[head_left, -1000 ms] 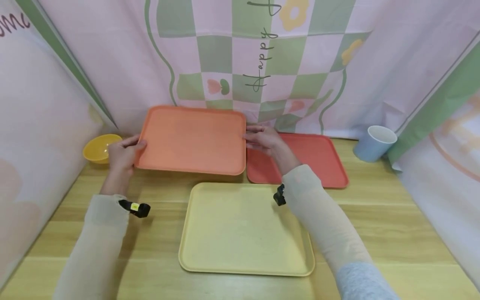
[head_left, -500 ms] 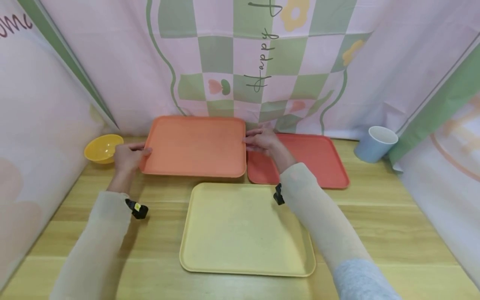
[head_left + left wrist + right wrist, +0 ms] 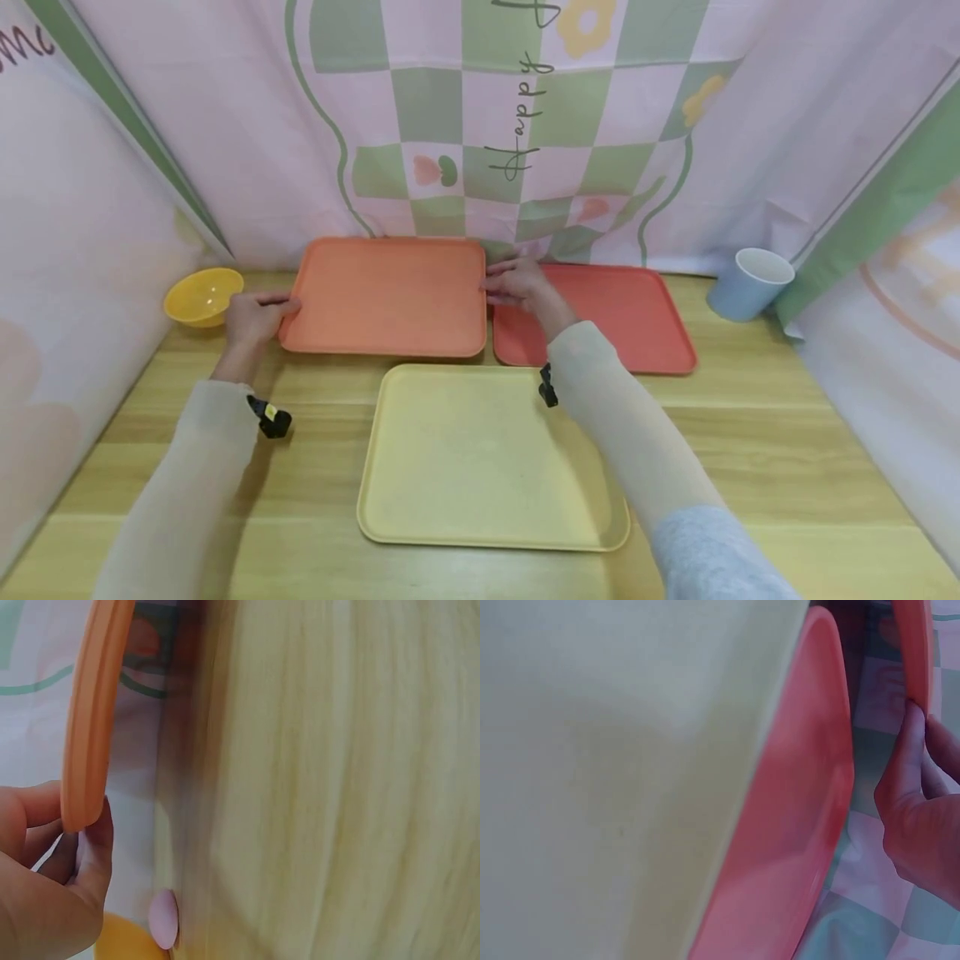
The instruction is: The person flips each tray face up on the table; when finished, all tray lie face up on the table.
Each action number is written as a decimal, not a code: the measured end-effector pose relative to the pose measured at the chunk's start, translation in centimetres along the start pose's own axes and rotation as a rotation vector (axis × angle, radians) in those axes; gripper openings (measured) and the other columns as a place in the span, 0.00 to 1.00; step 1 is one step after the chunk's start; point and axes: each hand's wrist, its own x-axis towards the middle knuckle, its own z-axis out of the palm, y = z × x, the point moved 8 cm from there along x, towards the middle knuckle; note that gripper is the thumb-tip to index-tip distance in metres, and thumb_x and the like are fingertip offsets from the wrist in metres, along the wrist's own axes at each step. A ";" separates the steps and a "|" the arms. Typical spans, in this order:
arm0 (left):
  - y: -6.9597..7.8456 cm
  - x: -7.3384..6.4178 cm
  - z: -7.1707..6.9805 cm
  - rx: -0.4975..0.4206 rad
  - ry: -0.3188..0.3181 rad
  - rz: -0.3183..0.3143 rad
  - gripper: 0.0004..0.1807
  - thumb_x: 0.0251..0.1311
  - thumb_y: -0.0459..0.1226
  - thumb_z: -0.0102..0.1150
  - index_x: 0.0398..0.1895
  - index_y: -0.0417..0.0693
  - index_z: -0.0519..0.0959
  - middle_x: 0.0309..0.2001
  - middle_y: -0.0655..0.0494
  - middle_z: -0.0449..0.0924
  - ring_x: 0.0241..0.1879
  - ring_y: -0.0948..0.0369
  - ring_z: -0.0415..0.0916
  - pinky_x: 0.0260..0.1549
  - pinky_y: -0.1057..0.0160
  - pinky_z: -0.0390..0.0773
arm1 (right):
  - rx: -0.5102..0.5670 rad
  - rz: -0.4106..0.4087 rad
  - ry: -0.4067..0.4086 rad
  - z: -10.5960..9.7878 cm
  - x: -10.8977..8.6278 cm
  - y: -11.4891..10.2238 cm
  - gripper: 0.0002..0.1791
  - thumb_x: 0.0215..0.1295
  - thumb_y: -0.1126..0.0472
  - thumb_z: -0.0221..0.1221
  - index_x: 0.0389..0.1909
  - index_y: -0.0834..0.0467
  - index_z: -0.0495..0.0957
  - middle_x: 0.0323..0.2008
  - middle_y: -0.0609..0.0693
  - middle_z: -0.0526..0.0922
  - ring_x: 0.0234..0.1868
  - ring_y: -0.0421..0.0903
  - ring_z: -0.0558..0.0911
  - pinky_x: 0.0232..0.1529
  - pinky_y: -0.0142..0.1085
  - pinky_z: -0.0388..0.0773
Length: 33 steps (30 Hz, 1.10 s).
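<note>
An orange tray (image 3: 386, 296) is held by both hands at the back left, raised off the wooden table. My left hand (image 3: 255, 319) pinches its left end; in the left wrist view the thumb and fingers lie on opposite faces of the tray's edge. At the other end my right hand (image 3: 525, 287) pinches the right rim, and the right wrist view shows fingers on both sides of it. Beneath the right forearm lies a red tray (image 3: 622, 317), partly covered. A larger pale yellow tray (image 3: 487, 458) rests on the table in front.
A yellow bowl (image 3: 198, 298) stands just left of the left hand. In the left wrist view a small pink oval thing (image 3: 163, 919) sits near it, its kind unclear. A light blue cup (image 3: 742, 287) stands at the back right. Printed curtains (image 3: 427, 108) close off the back.
Both hands have lowered the orange tray toward the table at the back left. The left hand has come down slightly and to the right. The other trays have stayed put.
</note>
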 end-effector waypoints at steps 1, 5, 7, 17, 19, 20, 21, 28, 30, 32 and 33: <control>-0.1 0.1 0.1 0.002 -0.013 0.002 0.21 0.61 0.38 0.70 0.54 0.36 0.84 0.37 0.58 0.88 0.53 0.57 0.78 0.39 0.74 0.74 | -0.010 0.000 0.000 0.0 0.1 0.1 0.27 0.68 0.76 0.59 0.68 0.71 0.69 0.63 0.66 0.74 0.30 0.42 0.84 0.39 0.35 0.85; -0.5 0.4 0.6 0.004 -0.064 0.006 0.21 0.65 0.36 0.65 0.59 0.35 0.81 0.59 0.38 0.79 0.62 0.50 0.73 0.49 0.67 0.77 | -0.034 0.001 0.003 0.2 0.4 0.2 0.27 0.66 0.78 0.59 0.66 0.72 0.70 0.57 0.66 0.77 0.28 0.42 0.84 0.35 0.33 0.85; -0.8 0.5 0.7 -0.013 -0.066 -0.009 0.20 0.65 0.35 0.64 0.58 0.35 0.81 0.59 0.38 0.79 0.61 0.50 0.73 0.50 0.64 0.78 | -0.036 0.001 0.007 0.2 0.6 0.3 0.27 0.66 0.78 0.59 0.66 0.72 0.70 0.54 0.65 0.78 0.27 0.42 0.84 0.34 0.33 0.85; -2.0 1.1 1.3 -0.105 -0.106 -0.046 0.24 0.61 0.34 0.70 0.58 0.29 0.79 0.30 0.66 0.82 0.36 0.70 0.76 0.37 0.74 0.77 | -0.082 0.017 0.040 0.2 0.9 0.7 0.24 0.65 0.78 0.60 0.63 0.73 0.72 0.39 0.61 0.83 0.25 0.43 0.84 0.36 0.38 0.86; -2.2 1.2 1.6 -0.130 -0.127 -0.066 0.25 0.61 0.33 0.70 0.59 0.29 0.79 0.26 0.72 0.78 0.31 0.73 0.76 0.34 0.74 0.78 | -0.080 0.016 0.043 0.2 1.0 0.9 0.24 0.65 0.79 0.60 0.63 0.73 0.72 0.34 0.58 0.83 0.24 0.43 0.84 0.36 0.38 0.86; -2.2 1.2 1.6 -0.140 -0.136 -0.076 0.25 0.62 0.33 0.69 0.60 0.29 0.78 0.25 0.73 0.77 0.29 0.74 0.76 0.33 0.74 0.78 | -0.078 0.015 0.045 0.1 1.1 1.0 0.24 0.65 0.79 0.59 0.63 0.74 0.72 0.33 0.58 0.83 0.24 0.43 0.84 0.35 0.37 0.86; -2.3 1.2 1.7 -0.145 -0.146 -0.085 0.25 0.62 0.33 0.69 0.60 0.29 0.78 0.24 0.74 0.76 0.28 0.74 0.77 0.33 0.74 0.79 | -0.077 0.013 0.048 0.1 1.1 1.0 0.24 0.65 0.79 0.59 0.63 0.74 0.72 0.31 0.57 0.83 0.23 0.43 0.84 0.34 0.37 0.86; -2.2 0.8 1.9 -0.179 -0.179 -0.107 0.25 0.64 0.32 0.67 0.61 0.27 0.76 0.23 0.73 0.79 0.24 0.73 0.79 0.31 0.73 0.80 | -0.088 0.013 0.067 0.1 1.3 1.4 0.25 0.65 0.79 0.59 0.64 0.72 0.73 0.43 0.63 0.83 0.25 0.41 0.84 0.30 0.33 0.85; -2.2 0.7 2.0 -0.173 -0.177 -0.110 0.25 0.64 0.32 0.67 0.61 0.28 0.76 0.22 0.73 0.78 0.24 0.73 0.79 0.30 0.73 0.80 | -0.090 0.008 0.071 0.1 1.5 1.6 0.25 0.65 0.80 0.59 0.64 0.72 0.73 0.46 0.64 0.82 0.24 0.41 0.84 0.30 0.32 0.85; -2.3 0.7 2.0 -0.168 -0.174 -0.117 0.25 0.64 0.32 0.67 0.61 0.28 0.77 0.22 0.73 0.78 0.24 0.73 0.79 0.30 0.73 0.80 | -0.092 0.006 0.070 0.2 1.6 1.7 0.25 0.64 0.81 0.59 0.64 0.73 0.73 0.51 0.67 0.81 0.23 0.40 0.83 0.30 0.32 0.85; -2.3 0.7 2.0 -0.165 -0.173 -0.121 0.25 0.64 0.32 0.67 0.61 0.28 0.77 0.22 0.73 0.78 0.24 0.72 0.79 0.30 0.73 0.80 | -0.094 0.007 0.069 0.2 1.6 1.7 0.25 0.64 0.81 0.59 0.64 0.73 0.73 0.53 0.68 0.80 0.23 0.40 0.83 0.31 0.32 0.85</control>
